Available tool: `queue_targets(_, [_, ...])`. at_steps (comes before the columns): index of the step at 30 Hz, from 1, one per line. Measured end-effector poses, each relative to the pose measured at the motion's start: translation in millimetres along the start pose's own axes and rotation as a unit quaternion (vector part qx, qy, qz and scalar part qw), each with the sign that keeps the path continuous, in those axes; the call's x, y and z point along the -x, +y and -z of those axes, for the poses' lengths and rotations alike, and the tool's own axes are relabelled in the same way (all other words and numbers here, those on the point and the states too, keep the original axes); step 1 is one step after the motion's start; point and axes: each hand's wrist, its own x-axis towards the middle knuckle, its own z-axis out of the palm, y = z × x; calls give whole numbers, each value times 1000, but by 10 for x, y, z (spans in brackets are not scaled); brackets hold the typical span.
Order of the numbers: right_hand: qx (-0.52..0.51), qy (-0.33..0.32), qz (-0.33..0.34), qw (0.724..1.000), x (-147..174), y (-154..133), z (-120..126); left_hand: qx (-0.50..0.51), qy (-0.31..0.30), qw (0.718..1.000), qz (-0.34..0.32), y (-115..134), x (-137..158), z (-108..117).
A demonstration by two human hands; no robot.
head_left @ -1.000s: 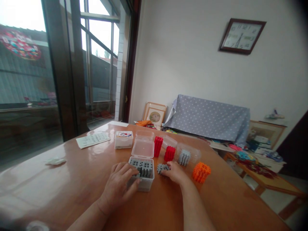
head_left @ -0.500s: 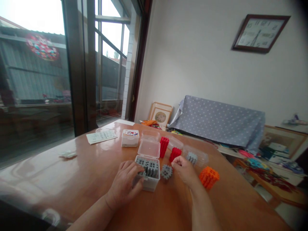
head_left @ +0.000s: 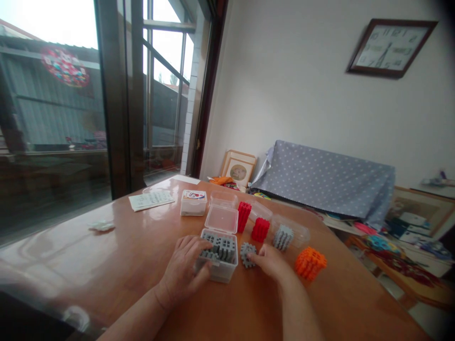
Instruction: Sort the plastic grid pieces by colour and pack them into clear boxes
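My left hand [head_left: 188, 261] grips the left side of a clear plastic box [head_left: 223, 274], fingers over its rim and thumb by the front wall. Grey toothed building blocks [head_left: 220, 247] stand in rows inside, and its hinged lid [head_left: 222, 219] lies back. To the right of the box, my right hand [head_left: 272, 260] has its thumb and forefinger on the right edge of a loose grey toothed block [head_left: 248, 255] on the table. Beyond that hand are red block stacks, one tall [head_left: 243, 217] and one short [head_left: 260, 229], plus a grey stack [head_left: 283, 237].
An orange block stack [head_left: 310, 263] is at the right of the wooden table [head_left: 142, 255]. A closed box [head_left: 193, 203], a printed sheet [head_left: 151, 200] and a small pale packet [head_left: 101, 226] lie at the left and back. Clear containers [head_left: 300, 232] sit behind the stacks.
My right hand has come down and nearer from beside the short red stack to the loose grey block. The grey stack behind shows more fully. My left hand stays at the box.
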Motion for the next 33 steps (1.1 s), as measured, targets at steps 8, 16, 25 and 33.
queue_targets(8, [29,-60,-13,998,-27,44,-73,72,119,981,139,-236,68,-45])
queue_targets(16, [-18,-58,-16,998,8,-4,-61,71,110,982,137,-217,47,-35])
queue_targets(25, [-134,-1,30,991,192,-381,323,83,97,980,153,-218,46,-53])
queue_targets(33, [-184,12,201,962,601,-981,328,73,76,988,109,-157,0,-10])
